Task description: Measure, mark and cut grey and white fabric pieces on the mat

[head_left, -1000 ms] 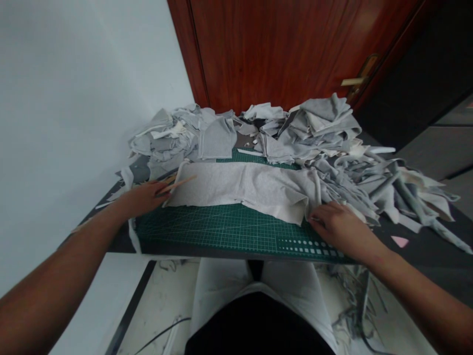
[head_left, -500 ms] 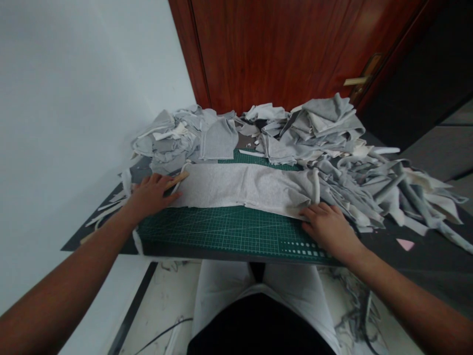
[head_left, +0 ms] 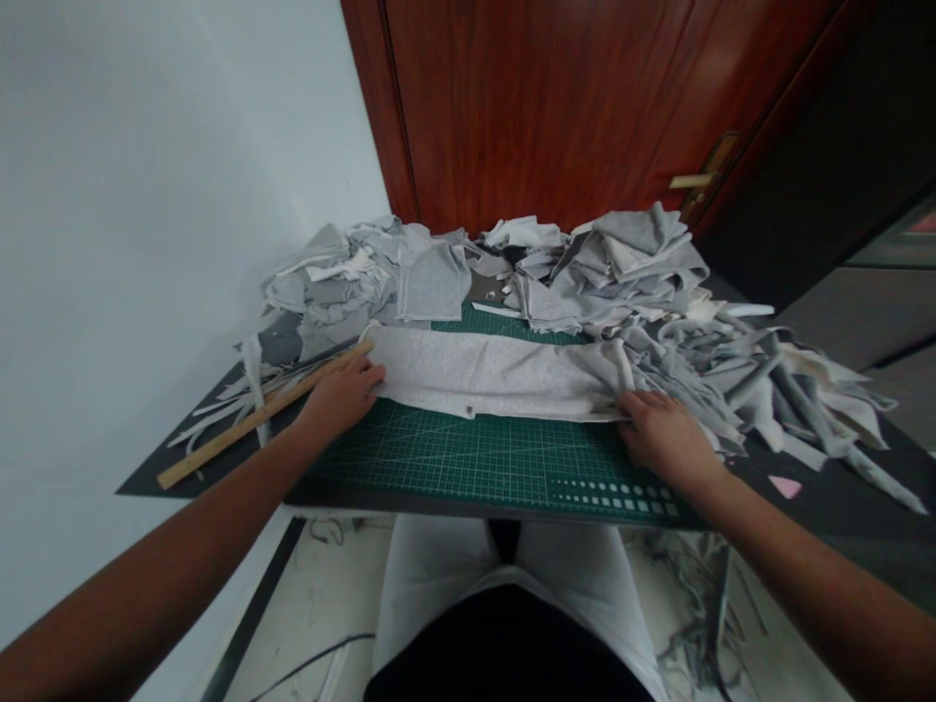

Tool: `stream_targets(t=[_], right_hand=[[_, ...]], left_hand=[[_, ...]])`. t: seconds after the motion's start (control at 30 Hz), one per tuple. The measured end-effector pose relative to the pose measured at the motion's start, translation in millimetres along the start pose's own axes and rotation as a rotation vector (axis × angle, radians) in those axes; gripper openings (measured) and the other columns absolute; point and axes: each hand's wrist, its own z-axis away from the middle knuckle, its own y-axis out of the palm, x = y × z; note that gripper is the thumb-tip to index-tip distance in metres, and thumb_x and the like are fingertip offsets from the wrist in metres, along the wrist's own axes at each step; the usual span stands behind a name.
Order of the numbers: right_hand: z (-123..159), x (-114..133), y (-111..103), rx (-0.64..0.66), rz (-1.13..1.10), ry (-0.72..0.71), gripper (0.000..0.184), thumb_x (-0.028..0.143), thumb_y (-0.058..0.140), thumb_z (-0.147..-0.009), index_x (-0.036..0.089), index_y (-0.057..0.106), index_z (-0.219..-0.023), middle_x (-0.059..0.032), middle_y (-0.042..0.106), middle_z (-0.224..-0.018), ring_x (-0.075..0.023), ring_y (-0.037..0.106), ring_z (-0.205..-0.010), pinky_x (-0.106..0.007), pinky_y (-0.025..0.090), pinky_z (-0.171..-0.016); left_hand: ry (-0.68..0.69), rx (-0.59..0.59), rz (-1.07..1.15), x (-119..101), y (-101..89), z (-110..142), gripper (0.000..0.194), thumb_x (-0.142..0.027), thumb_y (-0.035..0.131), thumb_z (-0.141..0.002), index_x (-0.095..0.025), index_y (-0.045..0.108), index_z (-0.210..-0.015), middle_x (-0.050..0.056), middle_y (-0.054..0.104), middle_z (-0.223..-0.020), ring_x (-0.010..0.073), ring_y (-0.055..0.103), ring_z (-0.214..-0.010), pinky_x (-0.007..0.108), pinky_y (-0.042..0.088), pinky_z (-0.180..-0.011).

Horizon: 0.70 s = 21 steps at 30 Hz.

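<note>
A long piece of light grey fabric [head_left: 497,375] lies crosswise on the green cutting mat [head_left: 468,458], with a few wrinkles near its right end. My left hand [head_left: 345,392] has its fingers closed on the fabric's lower left corner. At the opposite end, my right hand [head_left: 664,436] pinches the lower right corner, its fingertips partly hidden. A flat wooden stick [head_left: 241,429] lies slantwise beside my left hand, its upper end close to the fabric's left edge.
Grey fabric scraps are heaped at the back left [head_left: 332,283] and back right [head_left: 621,258]. Tangled fabric strips [head_left: 767,380] cover the table's right side. A pink triangular piece [head_left: 785,487] lies near the front right. A white wall [head_left: 182,195] borders the left, a wooden door [head_left: 570,107] the back.
My left hand has moved right, off the wooden stick and onto the fabric's corner. The fabric's near edge now looks straighter. My right hand stays at its corner.
</note>
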Motion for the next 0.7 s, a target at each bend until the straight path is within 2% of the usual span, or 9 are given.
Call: stream_targets(t=[0.07,0.13,0.27,0.33,0.43,0.47,0.53,0.6,0.7], right_hand=[[-1,-7,-13,-0.100,-0.061,0.031,0.011,0.013,0.054,-0.085,0.018,0.063,-0.090,-0.0113,0.069,-0.093,-0.0281,0.064,-0.090,-0.036,0.045,-0.078],[-1,-17,-33,-0.226,-0.145,0.048,0.009,0.015,0.056,-0.083,0.020,0.062,-0.086,-0.0110,0.068,-0.088,-0.0280,0.063,-0.085,-0.035,0.043,-0.072],[-1,-41,-84,-0.406,-0.298,0.079,0.005,0.023,0.066,-0.080,0.026,0.062,-0.080,-0.0100,0.067,-0.080,-0.0266,0.061,-0.072,-0.037,0.039,-0.064],[-1,-54,-104,-0.415,-0.257,0.154,0.007,0.022,0.068,-0.079,0.026,0.064,-0.083,-0.0115,0.069,-0.081,-0.0269,0.061,-0.073,-0.039,0.038,-0.065],[-3,-60,-119,-0.271,-0.088,0.272,0.013,0.024,0.067,-0.079,0.021,0.069,-0.091,-0.0181,0.072,-0.094,-0.0343,0.065,-0.091,-0.045,0.042,-0.072],[-4,-54,-122,-0.220,-0.068,0.272,0.021,0.025,0.068,-0.077,0.018,0.071,-0.097,-0.0206,0.072,-0.102,-0.0382,0.064,-0.099,-0.048,0.044,-0.076],[-6,-28,-124,-0.180,-0.170,0.177,0.046,0.027,0.073,-0.073,0.014,0.068,-0.117,-0.0228,0.068,-0.120,-0.0431,0.061,-0.113,-0.053,0.046,-0.087],[-10,14,-126,-0.208,-0.495,-0.093,0.069,0.031,0.074,-0.077,0.017,0.052,-0.141,-0.0178,0.063,-0.135,-0.0360,0.061,-0.121,-0.050,0.048,-0.098],[-24,82,-129,-0.303,-0.817,-0.355,0.074,0.031,0.071,-0.082,0.022,0.042,-0.149,-0.0136,0.055,-0.147,-0.0308,0.060,-0.125,-0.047,0.048,-0.102]], left_hand=[[-0.094,-0.059,0.059,2,-15.8,0,0.030,-0.012,0.050,-0.085,-0.017,0.068,-0.109,0.013,0.063,-0.120,0.0291,0.064,-0.106,0.041,0.050,-0.094],[-0.139,-0.138,0.088,5,-39.5,1,0.032,-0.015,0.048,-0.088,-0.015,0.067,-0.113,0.012,0.064,-0.119,0.0274,0.062,-0.107,0.039,0.049,-0.095],[-0.231,-0.451,0.168,13,-99.4,7,0.027,-0.029,0.053,-0.090,-0.014,0.070,-0.106,0.007,0.068,-0.107,0.0217,0.059,-0.099,0.032,0.046,-0.092],[-0.308,-0.607,0.224,13,-126.8,11,0.027,-0.033,0.059,-0.088,-0.016,0.072,-0.104,0.002,0.067,-0.093,0.0164,0.056,-0.082,0.027,0.046,-0.081],[-0.343,-0.703,0.326,-1,-153.4,16,0.026,-0.030,0.064,-0.081,-0.017,0.073,-0.103,-0.003,0.063,-0.079,0.0115,0.048,-0.067,0.023,0.040,-0.067],[-0.303,-0.702,0.348,-10,-157.2,16,0.028,-0.028,0.065,-0.080,-0.016,0.072,-0.104,-0.002,0.064,-0.081,0.0113,0.049,-0.067,0.023,0.040,-0.066],[-0.161,-0.667,0.384,-34,-157.4,17,0.032,-0.024,0.064,-0.079,-0.017,0.070,-0.109,0.000,0.068,-0.094,0.0126,0.053,-0.074,0.024,0.042,-0.070],[0.012,-0.596,0.460,-64,-150.5,17,0.037,-0.020,0.062,-0.079,-0.017,0.066,-0.116,0.003,0.068,-0.107,0.0155,0.058,-0.083,0.027,0.046,-0.076],[0.275,-0.439,0.587,-110,-138.3,17,0.041,-0.020,0.059,-0.082,-0.020,0.061,-0.122,0.004,0.066,-0.110,0.0183,0.063,-0.091,0.028,0.049,-0.077]])
